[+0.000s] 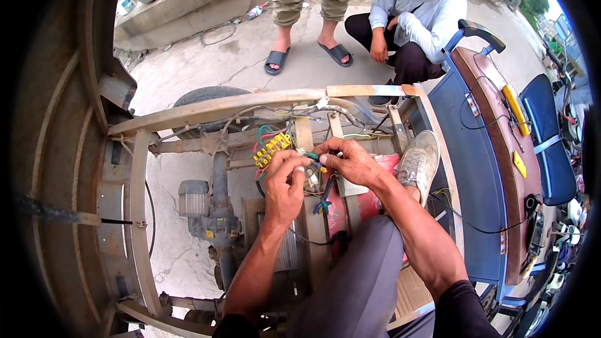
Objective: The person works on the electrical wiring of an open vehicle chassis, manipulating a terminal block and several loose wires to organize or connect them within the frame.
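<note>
Nearest, the person's grey-trousered knee (pixel 360 275) rises between the two forearms, and the foot in a pale worn shoe (pixel 418 161) is braced on the frame to the right, which steadies the body over the open chassis. Just beyond the knee, the left hand (pixel 283 181) is closed in a pinch on a thin wire end (pixel 311 158), while the right hand (pixel 350 161) comes in from the other side with thumb and forefinger closed on the same small joint; the two meet fingertip to fingertip, held up clear of the frame so the joint can be worked in the open. What exactly sits between the fingertips, perhaps a bared conductor or a small connector, is too small to tell. Loose blue and green leads (pixel 325 195) hang down below the hands over a red part (pixel 341 209). Just left of the hands a yellow terminal block (pixel 270 148) sits where the coloured wires gather. Farther left and lower lies the grey motor (pixel 203 209) on the axle. Beyond the rusty frame rail (pixel 250 103), on the concrete, one person stands in dark sandals (pixel 277 59) and another crouches (pixel 410 31), watching. Right, the raised brown seat (pixel 494 150) is tipped aside to open the bay.
</note>
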Action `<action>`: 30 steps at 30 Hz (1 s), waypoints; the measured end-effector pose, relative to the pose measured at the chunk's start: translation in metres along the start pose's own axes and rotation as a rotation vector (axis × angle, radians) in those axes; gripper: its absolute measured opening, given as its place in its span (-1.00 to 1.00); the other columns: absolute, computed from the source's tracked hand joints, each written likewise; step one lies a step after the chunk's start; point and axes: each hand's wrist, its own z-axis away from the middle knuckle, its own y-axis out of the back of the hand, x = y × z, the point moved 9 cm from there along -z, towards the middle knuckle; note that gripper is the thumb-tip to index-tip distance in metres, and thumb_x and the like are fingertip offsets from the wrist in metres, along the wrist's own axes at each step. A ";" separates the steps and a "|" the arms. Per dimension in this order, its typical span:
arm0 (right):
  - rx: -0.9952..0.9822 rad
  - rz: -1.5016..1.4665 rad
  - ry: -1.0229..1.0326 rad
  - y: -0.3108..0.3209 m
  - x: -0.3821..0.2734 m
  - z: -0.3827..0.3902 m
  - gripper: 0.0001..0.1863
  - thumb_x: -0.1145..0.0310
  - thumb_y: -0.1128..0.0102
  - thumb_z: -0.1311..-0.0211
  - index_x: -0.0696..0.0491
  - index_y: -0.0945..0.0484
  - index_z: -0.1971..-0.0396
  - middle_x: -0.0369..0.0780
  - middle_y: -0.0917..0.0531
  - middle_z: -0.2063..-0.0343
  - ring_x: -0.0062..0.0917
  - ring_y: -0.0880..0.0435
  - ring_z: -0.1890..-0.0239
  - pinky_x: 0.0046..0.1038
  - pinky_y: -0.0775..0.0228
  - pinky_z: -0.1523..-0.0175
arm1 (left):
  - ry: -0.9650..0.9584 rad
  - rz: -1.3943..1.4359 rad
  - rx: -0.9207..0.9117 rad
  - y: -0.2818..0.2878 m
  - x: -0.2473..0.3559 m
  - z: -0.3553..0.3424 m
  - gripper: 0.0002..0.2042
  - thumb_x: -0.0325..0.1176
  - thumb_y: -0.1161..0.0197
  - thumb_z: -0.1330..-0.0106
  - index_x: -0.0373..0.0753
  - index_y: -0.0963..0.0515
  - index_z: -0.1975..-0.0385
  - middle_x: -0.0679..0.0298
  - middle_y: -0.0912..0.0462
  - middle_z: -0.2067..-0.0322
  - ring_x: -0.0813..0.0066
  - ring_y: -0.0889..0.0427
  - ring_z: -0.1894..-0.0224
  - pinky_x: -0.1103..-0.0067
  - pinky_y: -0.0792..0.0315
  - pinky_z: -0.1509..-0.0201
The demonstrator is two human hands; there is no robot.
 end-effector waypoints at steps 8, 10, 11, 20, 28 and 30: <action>0.044 0.074 0.029 0.002 -0.007 0.000 -0.80 0.44 -0.20 -0.30 0.19 -0.63 0.15 -0.15 -0.68 0.45 -0.54 -0.69 0.50 -0.44 -0.57 0.33 | 0.117 0.120 -0.055 -0.012 -0.012 0.000 -0.85 -0.65 -0.22 -0.28 -0.36 -0.65 0.21 0.28 -0.51 0.18 0.53 -0.56 0.18 0.62 -0.49 0.15; 0.069 0.087 0.029 0.003 -0.011 0.001 -0.81 0.43 -0.21 -0.30 0.20 -0.63 0.17 -0.16 -0.67 0.47 -0.54 -0.69 0.51 -0.43 -0.56 0.35 | 0.164 0.158 -0.080 -0.015 -0.014 0.001 -0.84 -0.65 -0.24 -0.26 -0.34 -0.66 0.21 0.29 -0.50 0.19 0.50 -0.55 0.20 0.60 -0.46 0.18; 0.093 0.101 0.030 0.005 -0.013 0.002 -0.81 0.42 -0.22 -0.29 0.21 -0.63 0.19 -0.17 -0.67 0.49 -0.53 -0.68 0.52 -0.43 -0.56 0.37 | 0.119 0.101 -0.074 -0.013 -0.011 0.001 -0.84 -0.65 -0.24 -0.28 -0.35 -0.66 0.19 0.28 -0.50 0.16 0.51 -0.56 0.18 0.62 -0.49 0.15; 0.142 0.041 0.032 0.006 -0.013 0.002 -0.82 0.41 -0.23 -0.32 0.19 -0.64 0.20 -0.18 -0.65 0.43 -0.52 -0.65 0.53 -0.41 -0.51 0.38 | 0.067 0.053 -0.024 -0.007 -0.014 -0.003 -0.81 -0.60 -0.26 -0.28 -0.34 -0.65 0.13 0.20 -0.46 0.01 0.43 -0.56 0.10 0.59 -0.52 0.07; 0.131 0.053 0.160 0.006 -0.020 0.003 -0.79 0.35 -0.22 -0.36 0.20 -0.64 0.20 -0.18 -0.59 0.32 -0.53 -0.63 0.53 -0.40 -0.50 0.38 | 0.146 0.098 0.018 -0.004 -0.035 -0.003 -0.82 -0.59 -0.21 -0.34 -0.36 -0.63 0.10 0.24 -0.50 0.01 0.54 -0.55 0.06 0.66 -0.49 0.06; 0.124 0.066 0.166 0.006 -0.021 0.003 -0.78 0.33 -0.22 -0.37 0.20 -0.64 0.21 -0.18 -0.59 0.34 -0.53 -0.63 0.53 -0.40 -0.50 0.38 | 0.098 0.106 0.045 -0.003 -0.035 -0.005 -0.84 -0.56 -0.26 -0.30 -0.33 -0.65 0.15 0.23 -0.52 0.05 0.48 -0.58 0.17 0.60 -0.51 0.12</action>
